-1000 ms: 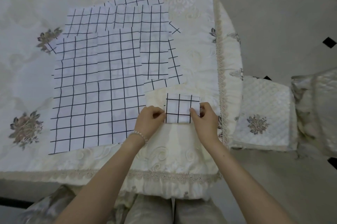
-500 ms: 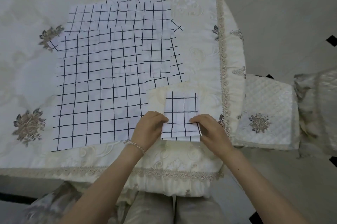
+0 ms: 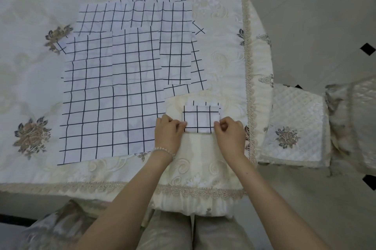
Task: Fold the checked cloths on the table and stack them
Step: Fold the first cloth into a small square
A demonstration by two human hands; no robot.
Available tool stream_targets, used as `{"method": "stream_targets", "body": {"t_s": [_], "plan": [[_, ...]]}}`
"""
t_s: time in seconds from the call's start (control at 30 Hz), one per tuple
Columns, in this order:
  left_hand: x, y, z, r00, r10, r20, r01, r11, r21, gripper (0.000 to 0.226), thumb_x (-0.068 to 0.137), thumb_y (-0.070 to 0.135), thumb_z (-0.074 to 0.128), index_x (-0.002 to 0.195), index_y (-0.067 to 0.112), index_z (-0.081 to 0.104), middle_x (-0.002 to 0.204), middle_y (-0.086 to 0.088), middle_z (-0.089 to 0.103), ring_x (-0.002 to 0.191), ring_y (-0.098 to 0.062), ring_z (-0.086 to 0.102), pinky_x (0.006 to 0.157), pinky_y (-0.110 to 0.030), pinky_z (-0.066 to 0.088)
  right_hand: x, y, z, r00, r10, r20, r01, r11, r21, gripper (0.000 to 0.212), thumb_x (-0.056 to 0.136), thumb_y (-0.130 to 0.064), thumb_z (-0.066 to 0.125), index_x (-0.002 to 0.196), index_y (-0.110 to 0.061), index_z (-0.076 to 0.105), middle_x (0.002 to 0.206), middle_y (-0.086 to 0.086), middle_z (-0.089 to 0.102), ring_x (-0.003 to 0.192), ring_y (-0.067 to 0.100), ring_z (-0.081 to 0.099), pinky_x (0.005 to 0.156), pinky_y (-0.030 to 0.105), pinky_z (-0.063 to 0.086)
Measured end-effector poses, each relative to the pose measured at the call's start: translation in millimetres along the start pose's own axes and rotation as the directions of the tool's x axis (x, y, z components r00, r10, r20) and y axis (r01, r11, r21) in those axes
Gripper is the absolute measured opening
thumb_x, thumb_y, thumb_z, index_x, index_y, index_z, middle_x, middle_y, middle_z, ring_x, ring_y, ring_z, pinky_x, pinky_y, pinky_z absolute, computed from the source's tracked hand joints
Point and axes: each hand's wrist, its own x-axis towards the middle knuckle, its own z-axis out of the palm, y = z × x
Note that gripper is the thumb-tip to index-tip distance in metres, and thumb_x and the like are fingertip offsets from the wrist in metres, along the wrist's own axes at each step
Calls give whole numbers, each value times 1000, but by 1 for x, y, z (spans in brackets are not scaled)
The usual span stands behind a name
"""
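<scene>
In the head view the left hand (image 3: 169, 129) and right hand (image 3: 228, 133) pinch the near side edges of a small folded checked cloth (image 3: 201, 119) lying between them on the desk (image 3: 223, 56), where half a second ago the same cloth lay as a longer strip reaching further away from the hands. Its far half has since been doubled over, leaving a compact square with a lower layer peeking out beyond its far edge. This cloth looks nearly finished, while the unfolded checked cloths (image 3: 122, 87) still overlap flat beyond the left hand.
</scene>
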Motion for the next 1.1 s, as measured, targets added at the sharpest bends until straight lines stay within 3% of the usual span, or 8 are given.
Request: {"method": "stream_targets", "body": {"t_s": [0.2, 0.37, 0.57, 0.77, 0.87, 0.93, 1.03, 1.1], "plan": [[-4, -4, -1, 999, 40, -8, -40, 999, -3, 31, 94, 37, 50, 86, 12, 66, 93, 0, 43, 95, -18, 34, 86, -30, 36, 1, 0, 4, 999, 38, -7, -38, 999, -13, 15, 90, -27, 55, 82, -16, 61, 76, 4, 59, 88, 17, 44, 68, 34, 41], [0, -7, -2, 991, 132, 25, -134, 983, 123, 31, 96, 35, 49, 90, 9, 65, 97, -5, 48, 94, -21, 37, 85, -30, 34, 5, -3, 4, 999, 52, 3, -51, 994, -95, 19, 92, -31, 51, 86, -15, 61, 83, 7, 60, 85, 19, 47, 70, 35, 42], [9, 0, -1, 993, 104, 55, -116, 951, 288, 41, 98, 37, 43, 97, 3, 66, 104, -12, 53, 100, -28, 45, 86, -32, 33, 12, -8, 3, 998, 38, 40, -29, 980, -197, 23, 91, -24, 46, 82, -6, 59, 76, 10, 62, 81, 29, 55, 67, 40, 46], [10, 9, -1, 996, 53, 72, -78, 909, 411, 48, 99, 42, 35, 96, 5, 65, 107, -12, 55, 100, -28, 49, 81, -35, 38, 13, -9, 3, 1000, 27, 2, -26, 981, -193, 16, 95, -24, 46, 93, -8, 50, 81, 9, 59, 73, 28, 55, 56, 32, 34], [12, 11, 0, 998, 40, 57, -60, 909, 413, 49, 99, 43, 36, 94, 5, 65, 106, -11, 55, 98, -28, 50, 79, -35, 38, 12, -10, 3, 999, 14, -34, -20, 981, -191, 15, 96, -23, 47, 96, -9, 50, 86, 11, 54, 74, 27, 53, 58, 32, 35], [11, 11, 1, 999, 36, 34, -47, 908, 417, 48, 98, 44, 37, 92, 5, 65, 104, -10, 55, 96, -27, 50, 78, -35, 38, 12, -10, 4, 998, -34, -61, 20, 977, -214, 16, 95, -24, 50, 97, -9, 51, 87, 9, 51, 77, 26, 50, 63, 34, 39], [8, 9, 5, 997, 60, -44, -40, 932, 361, 36, 95, 40, 48, 87, 6, 59, 94, -11, 56, 86, -28, 52, 72, -37, 41, 11, -5, 9, 960, -236, -153, 177, 930, -321, 16, 90, -18, 59, 98, -6, 52, 86, 10, 52, 82, 27, 47, 68, 42, 46], [6, 7, 8, 962, 224, -156, -167, 935, 314, 21, 84, 25, 66, 82, 6, 55, 81, -11, 53, 73, -29, 50, 62, -37, 41, 13, 2, 15, 924, -335, -185, 241, 884, -400, 25, 86, -13, 64, 110, -8, 58, 84, 11, 51, 75, 27, 47, 60, 42, 47]]}}
